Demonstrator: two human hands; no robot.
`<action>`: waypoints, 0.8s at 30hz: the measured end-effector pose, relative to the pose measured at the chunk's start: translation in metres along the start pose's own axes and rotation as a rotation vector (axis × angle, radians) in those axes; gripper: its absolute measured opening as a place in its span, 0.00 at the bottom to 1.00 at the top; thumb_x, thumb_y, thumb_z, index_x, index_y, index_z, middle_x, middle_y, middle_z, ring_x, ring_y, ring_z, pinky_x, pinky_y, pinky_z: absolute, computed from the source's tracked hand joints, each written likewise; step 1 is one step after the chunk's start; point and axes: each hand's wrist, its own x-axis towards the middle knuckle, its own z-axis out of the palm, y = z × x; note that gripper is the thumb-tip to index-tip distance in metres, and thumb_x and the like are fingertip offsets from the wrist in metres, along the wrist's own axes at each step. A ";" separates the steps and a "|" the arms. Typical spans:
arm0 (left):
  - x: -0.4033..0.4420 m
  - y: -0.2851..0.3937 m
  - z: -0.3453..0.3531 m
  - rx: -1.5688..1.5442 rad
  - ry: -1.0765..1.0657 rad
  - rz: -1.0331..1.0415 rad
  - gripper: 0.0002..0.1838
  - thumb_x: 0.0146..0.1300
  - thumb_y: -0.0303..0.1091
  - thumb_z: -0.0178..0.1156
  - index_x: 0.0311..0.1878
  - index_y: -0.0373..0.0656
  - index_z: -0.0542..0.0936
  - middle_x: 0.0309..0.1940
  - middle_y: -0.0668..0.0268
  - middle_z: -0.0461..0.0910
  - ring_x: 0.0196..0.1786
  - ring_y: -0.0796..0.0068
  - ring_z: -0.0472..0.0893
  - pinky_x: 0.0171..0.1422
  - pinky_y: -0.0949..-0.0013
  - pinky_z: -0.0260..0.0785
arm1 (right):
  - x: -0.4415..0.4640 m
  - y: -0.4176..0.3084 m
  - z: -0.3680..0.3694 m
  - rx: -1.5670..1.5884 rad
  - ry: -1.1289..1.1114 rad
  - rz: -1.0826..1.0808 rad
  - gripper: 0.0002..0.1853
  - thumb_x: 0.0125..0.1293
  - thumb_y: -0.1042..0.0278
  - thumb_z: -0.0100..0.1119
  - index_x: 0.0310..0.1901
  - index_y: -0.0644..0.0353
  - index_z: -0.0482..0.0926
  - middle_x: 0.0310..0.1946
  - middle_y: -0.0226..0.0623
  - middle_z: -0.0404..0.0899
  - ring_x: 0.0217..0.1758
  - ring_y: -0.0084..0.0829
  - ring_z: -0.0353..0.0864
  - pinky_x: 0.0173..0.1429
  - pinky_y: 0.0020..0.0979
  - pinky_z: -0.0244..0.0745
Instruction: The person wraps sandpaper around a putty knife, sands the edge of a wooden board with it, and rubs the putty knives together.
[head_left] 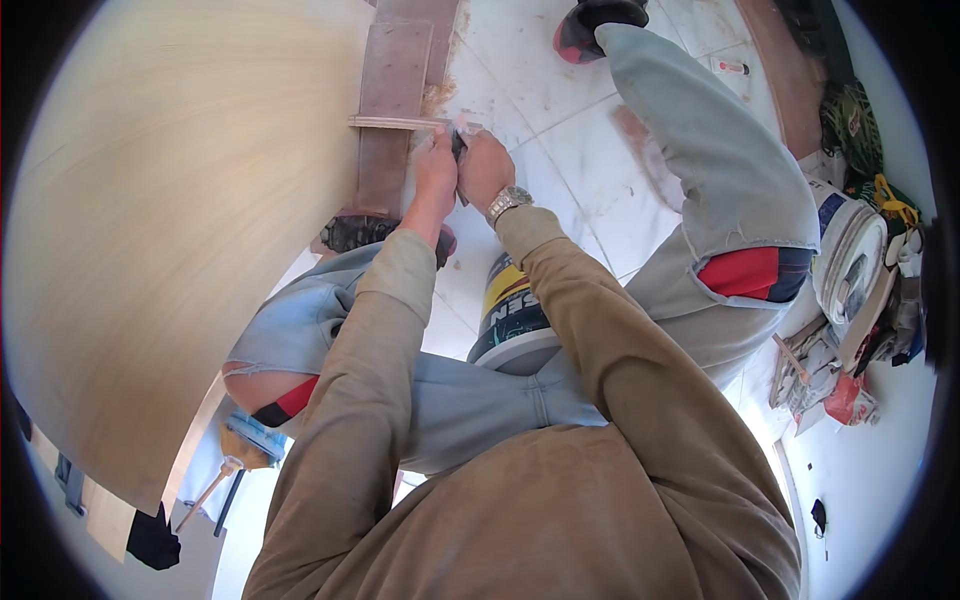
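Observation:
My left hand [436,172] and my right hand [487,170] are close together in front of me, both with fingers closed. Between them shows a small dark object [459,146], mostly covered by the fingers, so its kind cannot be made out. A thin wooden strip [388,122] runs from the left up to my fingertips. It lies across brown boards [384,170]. On the right wrist is a metal watch [510,203].
A large pale wooden panel [190,200] rises along my left side. Below my forearms stands a labelled bucket [512,300], between my legs. White floor tiles [560,150] carry sawdust. At right are a paint bucket [850,250] and crumpled papers [815,370].

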 end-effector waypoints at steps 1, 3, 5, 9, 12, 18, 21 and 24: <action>-0.001 -0.002 0.001 -0.004 -0.016 0.012 0.20 0.82 0.45 0.47 0.55 0.37 0.78 0.44 0.64 0.81 0.45 0.73 0.79 0.49 0.66 0.75 | -0.004 -0.001 0.000 0.008 0.004 -0.006 0.12 0.64 0.71 0.55 0.46 0.62 0.84 0.39 0.51 0.80 0.44 0.54 0.82 0.50 0.49 0.78; -0.001 -0.001 0.004 -0.059 -0.026 -0.045 0.20 0.82 0.46 0.47 0.55 0.38 0.78 0.45 0.64 0.81 0.45 0.73 0.80 0.49 0.66 0.75 | -0.011 -0.002 -0.002 0.013 0.013 -0.025 0.12 0.64 0.71 0.55 0.46 0.62 0.84 0.39 0.52 0.80 0.44 0.54 0.82 0.50 0.49 0.78; -0.001 0.006 0.005 -0.095 -0.034 -0.076 0.20 0.82 0.46 0.47 0.56 0.38 0.78 0.45 0.64 0.81 0.45 0.73 0.80 0.49 0.66 0.75 | -0.009 -0.005 -0.004 0.009 0.025 -0.032 0.12 0.64 0.71 0.55 0.46 0.62 0.84 0.38 0.52 0.80 0.45 0.54 0.82 0.50 0.49 0.78; -0.001 0.002 0.005 -0.097 -0.060 -0.063 0.20 0.82 0.46 0.46 0.56 0.39 0.78 0.45 0.63 0.81 0.46 0.72 0.80 0.50 0.64 0.76 | 0.010 -0.008 -0.010 -0.054 -0.060 0.095 0.12 0.67 0.69 0.51 0.44 0.62 0.84 0.44 0.46 0.81 0.51 0.49 0.81 0.53 0.48 0.79; 0.007 0.004 -0.005 -0.050 -0.051 -0.091 0.20 0.82 0.46 0.45 0.56 0.39 0.77 0.46 0.63 0.81 0.47 0.71 0.81 0.51 0.64 0.76 | -0.008 -0.011 -0.009 0.004 -0.032 -0.005 0.13 0.65 0.70 0.55 0.46 0.61 0.86 0.40 0.50 0.81 0.48 0.52 0.81 0.51 0.49 0.78; -0.005 0.002 -0.003 -0.145 -0.037 -0.103 0.22 0.83 0.46 0.43 0.56 0.37 0.78 0.49 0.61 0.81 0.48 0.71 0.81 0.53 0.65 0.75 | 0.002 -0.016 -0.005 -0.026 -0.014 0.039 0.14 0.70 0.68 0.50 0.49 0.62 0.84 0.43 0.49 0.81 0.50 0.51 0.81 0.53 0.48 0.78; 0.004 -0.004 0.000 -0.095 -0.069 -0.094 0.21 0.83 0.46 0.44 0.57 0.38 0.77 0.50 0.61 0.81 0.50 0.70 0.81 0.54 0.65 0.75 | -0.006 -0.018 -0.017 -0.028 -0.083 0.064 0.14 0.70 0.64 0.52 0.45 0.64 0.84 0.47 0.49 0.81 0.54 0.50 0.81 0.54 0.49 0.79; 0.003 -0.006 -0.006 -0.024 -0.069 -0.079 0.22 0.83 0.46 0.44 0.58 0.37 0.77 0.50 0.60 0.81 0.50 0.70 0.80 0.55 0.65 0.75 | 0.020 -0.018 -0.024 -0.067 -0.144 0.189 0.14 0.70 0.66 0.51 0.46 0.63 0.85 0.47 0.49 0.81 0.54 0.50 0.81 0.53 0.50 0.79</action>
